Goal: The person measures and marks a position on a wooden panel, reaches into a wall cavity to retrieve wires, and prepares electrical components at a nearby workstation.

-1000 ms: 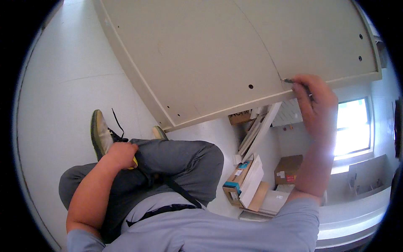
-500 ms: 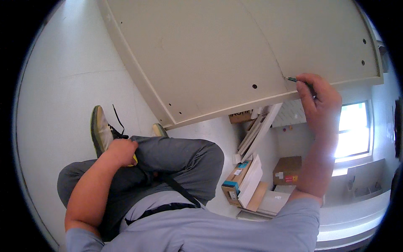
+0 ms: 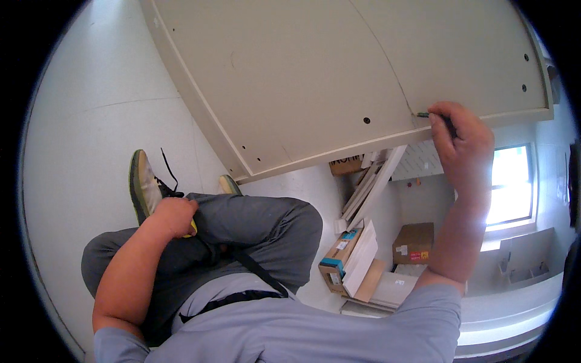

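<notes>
A large off-white panel [image 3: 302, 72] with a raised rim, dark round fittings and a thin drawn line fills the upper view. My right hand [image 3: 460, 139] grips a slim dark-green pencil [image 3: 422, 115] in pinched fingers, its tip at the lower end of that line near the panel's edge. My left hand [image 3: 177, 215] rests over my crossed legs in grey trousers, closed round a yellow object [image 3: 192, 230] that is mostly hidden. A shoe [image 3: 144, 184] with a loose black lace is just beyond it.
White floor [image 3: 78, 157] runs along the left. Right of my legs lie long boards [image 3: 369, 187], an opened carton with panels [image 3: 334, 272] and a brown box [image 3: 413, 242]. A bright window [image 3: 508, 181] is at the right, with a pale shelved piece [image 3: 526, 260] beneath it.
My right hand has edged slightly right with the pencil, its tip staying near the line's lower end. My left hand keeps hold of the yellow object; the view has shifted slightly.
</notes>
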`<state>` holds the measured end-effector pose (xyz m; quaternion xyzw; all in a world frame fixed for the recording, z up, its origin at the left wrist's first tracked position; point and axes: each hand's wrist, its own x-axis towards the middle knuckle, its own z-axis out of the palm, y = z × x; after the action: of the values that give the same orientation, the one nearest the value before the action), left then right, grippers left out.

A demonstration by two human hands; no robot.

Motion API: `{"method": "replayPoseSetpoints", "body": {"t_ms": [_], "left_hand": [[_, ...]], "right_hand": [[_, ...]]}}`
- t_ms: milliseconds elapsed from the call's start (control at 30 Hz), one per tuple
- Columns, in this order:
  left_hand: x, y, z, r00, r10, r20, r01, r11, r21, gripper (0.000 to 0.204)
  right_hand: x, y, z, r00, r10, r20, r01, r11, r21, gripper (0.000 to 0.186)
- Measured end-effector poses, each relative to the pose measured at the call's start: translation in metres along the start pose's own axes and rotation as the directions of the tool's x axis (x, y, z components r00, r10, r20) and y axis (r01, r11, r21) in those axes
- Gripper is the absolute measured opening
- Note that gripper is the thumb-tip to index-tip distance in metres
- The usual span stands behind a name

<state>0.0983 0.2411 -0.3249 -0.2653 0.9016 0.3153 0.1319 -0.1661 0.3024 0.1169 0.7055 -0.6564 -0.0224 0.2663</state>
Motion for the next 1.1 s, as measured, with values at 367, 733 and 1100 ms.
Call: {"method": "replayPoseSetpoints", "body": {"t_ms": [367,733,1100], "left_hand": [[0.000,0.001,-0.004,1.000,0.000,0.006,0.000,1.000,-0.010,0.053],[0.004,-0.002,0.003,1.000,-0.002,0.010,0.002,1.000,-0.016,0.053],[0.003,0.001,-0.001,1.000,0.000,0.009,0.000,1.000,0.004,0.054]], "right_hand": [[0.001,0.002,-0.003,0.998,-0.044,0.037,0.045,0.998,-0.032,0.009],[0.002,0.001,-0.003,0.998,0.008,0.065,-0.006,1.000,-0.018,0.009],[0.004,0.004,-0.003,0.996,-0.035,0.078,0.039,0.998,-0.049,0.010]]}}
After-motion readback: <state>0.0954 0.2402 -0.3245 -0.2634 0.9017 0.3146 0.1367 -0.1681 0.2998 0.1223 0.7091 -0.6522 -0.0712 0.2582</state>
